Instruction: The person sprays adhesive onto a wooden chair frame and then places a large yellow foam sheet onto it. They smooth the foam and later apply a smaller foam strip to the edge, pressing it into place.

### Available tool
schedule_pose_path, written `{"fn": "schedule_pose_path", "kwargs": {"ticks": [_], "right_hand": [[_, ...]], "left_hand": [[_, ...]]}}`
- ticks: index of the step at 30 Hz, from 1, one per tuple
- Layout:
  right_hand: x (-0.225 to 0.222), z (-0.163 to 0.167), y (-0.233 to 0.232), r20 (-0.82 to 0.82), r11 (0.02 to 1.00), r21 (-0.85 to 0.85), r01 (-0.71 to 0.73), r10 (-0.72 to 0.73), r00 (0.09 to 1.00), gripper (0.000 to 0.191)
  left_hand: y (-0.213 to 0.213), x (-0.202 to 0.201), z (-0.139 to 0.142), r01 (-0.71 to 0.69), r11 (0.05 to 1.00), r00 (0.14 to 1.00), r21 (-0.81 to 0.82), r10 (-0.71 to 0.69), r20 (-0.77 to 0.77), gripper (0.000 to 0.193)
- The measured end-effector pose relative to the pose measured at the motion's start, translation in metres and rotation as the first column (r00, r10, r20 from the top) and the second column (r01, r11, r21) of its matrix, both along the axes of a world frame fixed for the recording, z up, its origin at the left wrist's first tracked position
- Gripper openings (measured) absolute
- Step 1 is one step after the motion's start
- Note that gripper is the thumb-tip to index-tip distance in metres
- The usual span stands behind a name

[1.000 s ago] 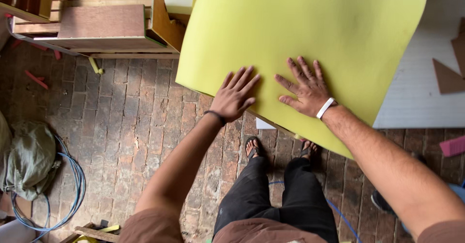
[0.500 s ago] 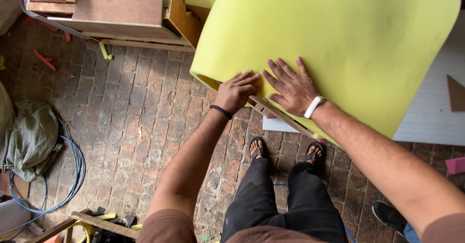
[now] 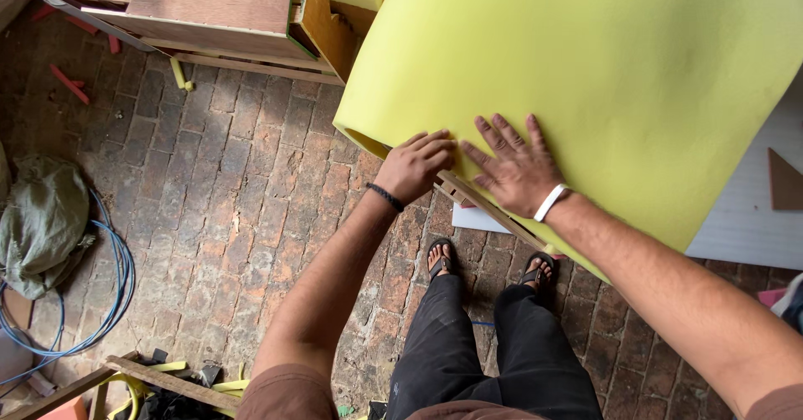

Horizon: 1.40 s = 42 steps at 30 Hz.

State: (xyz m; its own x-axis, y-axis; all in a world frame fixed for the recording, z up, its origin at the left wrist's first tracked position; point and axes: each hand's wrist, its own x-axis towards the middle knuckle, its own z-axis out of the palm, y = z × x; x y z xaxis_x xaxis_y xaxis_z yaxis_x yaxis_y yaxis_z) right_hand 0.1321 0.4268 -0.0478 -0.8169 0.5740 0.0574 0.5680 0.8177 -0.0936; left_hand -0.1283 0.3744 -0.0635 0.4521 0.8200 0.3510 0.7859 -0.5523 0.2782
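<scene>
Both hands [image 3: 416, 166] [image 3: 517, 167] on yellow foam sheet [image 3: 602, 69], wooden frame [image 3: 489, 209] beneath, brick floor [image 3: 226, 186]

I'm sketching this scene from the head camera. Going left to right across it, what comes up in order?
Green bag → blue cable → left hand → right hand → brown triangle. The yellow foam sheet and the wooden furniture span too widely to place.
</scene>
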Motion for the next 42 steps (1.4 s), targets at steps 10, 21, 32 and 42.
{"fn": "schedule_pose_path", "kwargs": {"ticks": [10,21,32,42], "right_hand": [[-0.025,0.001,-0.020,0.422,0.972,-0.163,0.170,-0.087,0.902,0.068],[0.096,-0.032,-0.060,-0.155,0.531,-0.200,0.823,-0.847,0.509,0.100],[0.128,-0.029,-0.095,-0.295,0.377,-0.340,0.861,-0.913,0.283,0.099],[0.118,-0.021,-0.060,-0.223,0.290,-0.332,0.897,-0.949,0.224,0.099]], "left_hand": [[0.036,0.036,0.030,-0.326,0.919,0.865,-0.220,0.384,0.322,0.056],[0.041,0.049,0.006,-0.393,0.904,0.919,-0.167,0.393,-0.037,0.074],[0.038,0.041,0.006,-0.429,0.868,0.896,-0.252,0.444,0.006,0.077],[0.165,-0.019,-0.011,-0.577,0.672,0.773,-0.463,0.633,-0.044,0.082]]}}
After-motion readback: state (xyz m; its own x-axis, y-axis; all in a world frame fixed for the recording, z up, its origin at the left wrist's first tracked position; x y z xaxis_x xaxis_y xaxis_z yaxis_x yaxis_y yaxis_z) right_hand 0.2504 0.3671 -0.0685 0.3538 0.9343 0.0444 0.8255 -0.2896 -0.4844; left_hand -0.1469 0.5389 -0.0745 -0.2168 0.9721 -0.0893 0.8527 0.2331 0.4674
